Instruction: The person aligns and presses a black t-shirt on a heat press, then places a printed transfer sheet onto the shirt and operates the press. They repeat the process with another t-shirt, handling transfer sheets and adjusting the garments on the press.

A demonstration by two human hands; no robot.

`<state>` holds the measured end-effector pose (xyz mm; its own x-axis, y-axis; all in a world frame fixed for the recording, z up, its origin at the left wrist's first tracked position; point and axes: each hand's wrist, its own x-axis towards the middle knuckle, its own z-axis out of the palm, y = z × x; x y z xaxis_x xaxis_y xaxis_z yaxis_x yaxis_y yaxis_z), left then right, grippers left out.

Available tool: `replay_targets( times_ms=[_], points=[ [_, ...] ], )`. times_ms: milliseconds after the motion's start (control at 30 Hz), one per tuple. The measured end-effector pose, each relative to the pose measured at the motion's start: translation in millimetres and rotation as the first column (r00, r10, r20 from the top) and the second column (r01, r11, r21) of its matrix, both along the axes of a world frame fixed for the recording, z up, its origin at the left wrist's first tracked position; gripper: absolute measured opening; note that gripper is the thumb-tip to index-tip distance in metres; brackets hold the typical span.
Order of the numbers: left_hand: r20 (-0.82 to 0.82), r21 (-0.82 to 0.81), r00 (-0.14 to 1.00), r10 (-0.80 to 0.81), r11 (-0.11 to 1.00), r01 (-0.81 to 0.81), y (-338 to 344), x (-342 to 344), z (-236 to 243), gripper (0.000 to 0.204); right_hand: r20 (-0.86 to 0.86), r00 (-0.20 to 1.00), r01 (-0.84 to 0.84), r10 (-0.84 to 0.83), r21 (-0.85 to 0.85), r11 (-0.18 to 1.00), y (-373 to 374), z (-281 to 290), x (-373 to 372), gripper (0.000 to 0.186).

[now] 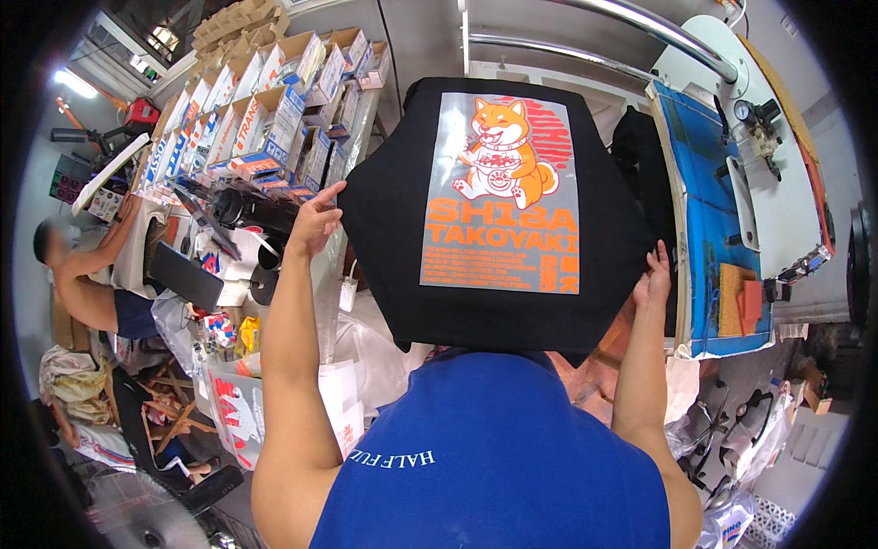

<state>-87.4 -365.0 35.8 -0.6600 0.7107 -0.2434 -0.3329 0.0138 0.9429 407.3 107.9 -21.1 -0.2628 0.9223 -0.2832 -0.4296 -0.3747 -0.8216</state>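
A black garment (380, 247) is spread out in the middle of the head view. On it lies a glossy rectangular sheet (433, 165) with an orange-and-white cartoon dog (501, 151) and orange lettering below. My left hand (319, 216) grips the garment's left edge, fingers curled at the fabric. On the opposite side, my right hand (653, 274) holds the right edge, lower down, with its fingers bent against the cloth. Whatever supports the garment from underneath is mostly hidden, and more dark fabric (649, 156) shows behind its right side.
At right stands a press with a blue pad (700, 311), sponges (741, 297), a gauge (758, 119) and metal rails (558, 48) crossing behind the garment. Stacked cardboard boxes (247, 128) fill a left bench. A co-worker (101, 274) is at the far left, near a fan (137, 512).
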Motion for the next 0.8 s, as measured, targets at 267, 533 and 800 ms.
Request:
replay_targets(
  times_ms=[267, 533, 800],
  points=[
    [-0.308, -0.123, 0.947, -0.095, 0.991, 0.060, -4, 2, 13, 0.086, -0.018, 1.000, -0.024, 0.025, 0.035, 0.999, 3, -6, 2, 0.050],
    [-0.148, 0.042, 0.975, -0.168, 0.983, 0.176, -2, -1, 5, 0.092, -0.094, 0.995, 0.034, -0.036, -0.022, 0.999, 3, -11, -1, 0.050],
    [0.411, 0.091, 0.911, -0.035, 0.996, -0.003, -1, 27, -49, 0.052, 0.000, 0.955, -0.290, 0.298, -0.233, 0.928, -29, 14, 9, 0.044]
  ],
)
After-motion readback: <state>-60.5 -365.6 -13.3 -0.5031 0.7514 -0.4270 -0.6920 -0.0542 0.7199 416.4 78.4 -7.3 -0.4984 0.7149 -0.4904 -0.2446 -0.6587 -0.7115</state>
